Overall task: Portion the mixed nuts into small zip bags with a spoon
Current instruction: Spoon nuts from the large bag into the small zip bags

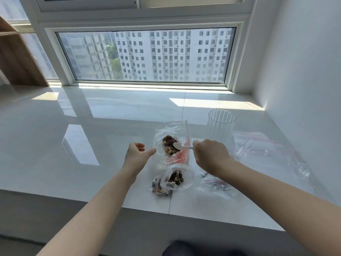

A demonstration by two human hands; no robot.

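- Right hand (pixel 210 156) grips white plastic spoon (pixel 180 146) — bowl over mixed nuts (pixel 169 145) in large open zip bag (pixel 170 143).
- Left hand (pixel 135 157) relaxed, fingers loose, holding nothing, just beside that bag.
- 2 filled small zip bags (pixel 171 181) near counter (pixel 73 135) front edge.

Glossy white tabletop (pixel 92 145), sunlit patches near window edge. Resting on it: large open bag (pixel 166 133) with mixed nuts (pixel 169 145) inside, centre. Nearer front edge, two small filled bags (pixel 171 180), overlapping. Just right of these, another small bag (pixel 215 185), contents dark, unclear. Ribbed clear glass (pixel 221 126) upright, right of large bag. Empty zip bags (pixel 263 150) spread flat at far right.
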